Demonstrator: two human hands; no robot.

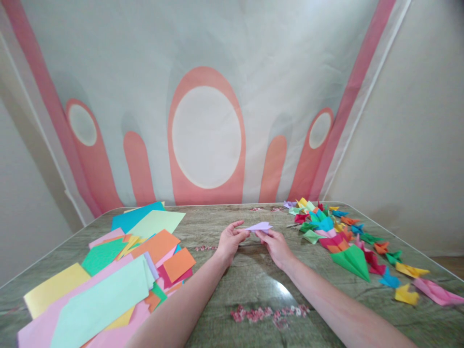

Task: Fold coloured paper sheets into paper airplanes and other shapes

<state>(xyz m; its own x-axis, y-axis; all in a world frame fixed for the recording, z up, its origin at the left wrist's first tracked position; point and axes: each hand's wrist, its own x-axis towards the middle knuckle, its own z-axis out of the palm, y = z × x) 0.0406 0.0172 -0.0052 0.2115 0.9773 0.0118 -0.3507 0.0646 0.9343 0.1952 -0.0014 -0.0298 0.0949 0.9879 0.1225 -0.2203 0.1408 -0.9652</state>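
Lilac folded paper (259, 226) is held just above the bench (217, 314), about midway between left and right edges, nearer the far edge. Its long axis is set roughly parallel to that edge; the narrow tip is pinched by the left hand (229, 242), the broader end by the fingers of the right hand (278, 249). Both hands are about equally near. Slim, pale form noted, wider and notched at right. Loose sheets (101, 299) are spread toward the left edge, coloured folded pieces (351, 262) toward the right.
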